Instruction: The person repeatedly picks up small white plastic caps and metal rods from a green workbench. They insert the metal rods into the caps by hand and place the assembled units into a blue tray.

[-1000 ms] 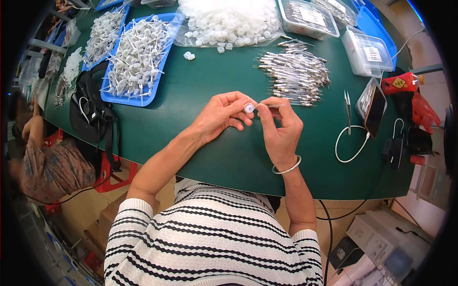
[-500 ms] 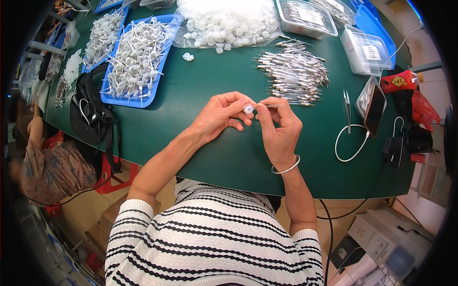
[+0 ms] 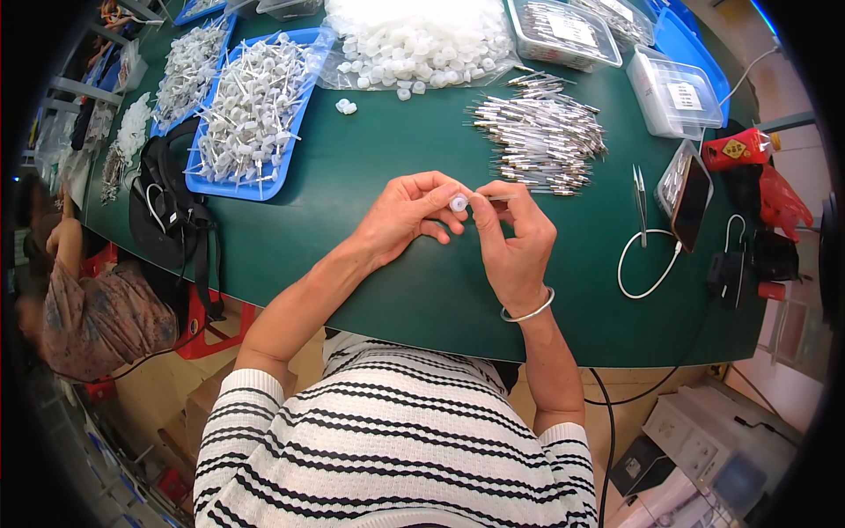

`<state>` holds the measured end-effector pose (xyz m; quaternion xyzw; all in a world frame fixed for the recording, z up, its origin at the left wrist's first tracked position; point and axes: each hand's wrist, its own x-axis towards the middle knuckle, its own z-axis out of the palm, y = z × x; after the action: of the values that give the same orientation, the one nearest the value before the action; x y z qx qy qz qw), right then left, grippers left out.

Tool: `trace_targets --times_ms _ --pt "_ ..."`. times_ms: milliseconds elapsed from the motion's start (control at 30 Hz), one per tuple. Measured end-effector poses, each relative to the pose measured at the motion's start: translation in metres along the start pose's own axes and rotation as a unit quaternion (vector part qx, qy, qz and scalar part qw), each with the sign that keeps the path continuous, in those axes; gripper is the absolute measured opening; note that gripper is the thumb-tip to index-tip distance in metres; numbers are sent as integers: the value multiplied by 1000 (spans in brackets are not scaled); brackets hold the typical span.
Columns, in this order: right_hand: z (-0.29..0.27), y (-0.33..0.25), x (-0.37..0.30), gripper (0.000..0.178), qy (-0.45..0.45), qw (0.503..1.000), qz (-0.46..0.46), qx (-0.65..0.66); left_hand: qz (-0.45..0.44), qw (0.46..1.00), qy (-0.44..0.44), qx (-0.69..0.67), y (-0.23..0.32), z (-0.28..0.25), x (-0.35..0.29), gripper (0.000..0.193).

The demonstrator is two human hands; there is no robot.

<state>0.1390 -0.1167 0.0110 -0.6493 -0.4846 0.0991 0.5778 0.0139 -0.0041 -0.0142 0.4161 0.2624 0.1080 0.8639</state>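
Over the green table, my left hand pinches a small white plastic cap between thumb and forefinger, its round face turned up. Close beside it, my right hand has thumb and forefinger closed on a thin metal rod, mostly covered by the fingers. The fingertips of both hands nearly meet at the cap; whether the rod touches it I cannot tell. Beyond the right hand lies a pile of similar thin metal rods. A heap of loose white caps rests on a plastic bag at the back.
At the left, a blue tray holds caps fitted with rods. Tweezers, a white cable and a phone lie at the right. Lidded clear boxes stand behind them. A black bag sits at the left edge, near another person.
My right fingers have shifted slightly toward the cap, and less of the rod shows. My left hand keeps its hold on the cap, almost unmoved.
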Motion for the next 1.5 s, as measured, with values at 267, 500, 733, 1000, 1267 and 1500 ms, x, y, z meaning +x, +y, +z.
trace_targets --times_ms 267,500,733,1000,1267,1500 --pt "-4 2 3 9 -16 999 -25 -17 -3 1000 18 12 1 3 0 25" --pt "-6 4 5 7 -38 998 -34 -24 -7 1000 21 15 2 4 -1 25" --pt "-9 1 8 9 -61 995 -62 -51 -5 999 30 25 2 6 -1 25" --pt "-12 2 8 10 -69 994 -66 -61 0 999 39 24 2 8 -1 22" --pt "-13 3 9 11 -76 992 -70 -68 0 999 46 28 1 9 0 22" --pt "-13 2 9 11 -82 992 -71 -64 5 999 49 22 0 9 0 22"
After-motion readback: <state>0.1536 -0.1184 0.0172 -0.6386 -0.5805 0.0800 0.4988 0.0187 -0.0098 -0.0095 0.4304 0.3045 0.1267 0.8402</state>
